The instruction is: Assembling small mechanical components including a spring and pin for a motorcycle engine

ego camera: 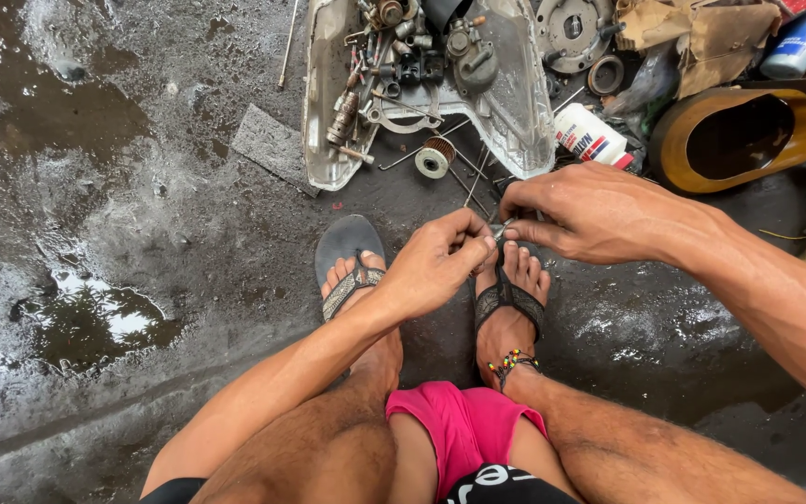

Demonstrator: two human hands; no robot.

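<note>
The person squatted on wet, dark ground [170,233], both hands brought together above the feet. The left hand [436,266] was closed, thumb and fingertips pinched on a small metal part [500,227] held between the two hands. The right hand [590,213] was likewise closed, its fingertips gripping the same part from the opposite side. The part was largely hidden by the fingers; its exact type could not be determined. It sat just above the toes of the right foot [510,308], which wore a dark strapped sandal and a beaded anklet [510,361]. The left foot [352,275] wore a matching sandal.

Directly beyond the hands lay a whitish plastic cover [520,103], turned hollow side up and used as a tray. It held assorted small engine parts, including a carburettor body [473,56], bolts and brackets. A small ribbed cylindrical filter [435,157] lay on the ground just beside the cover, near thin metal rods. A white squeeze tube [590,135] lay to the right of the cover, next to a brown curved container [739,135]. A round metal plate [571,33] rested near the top edge. Puddles [95,322] stood to the left.
</note>
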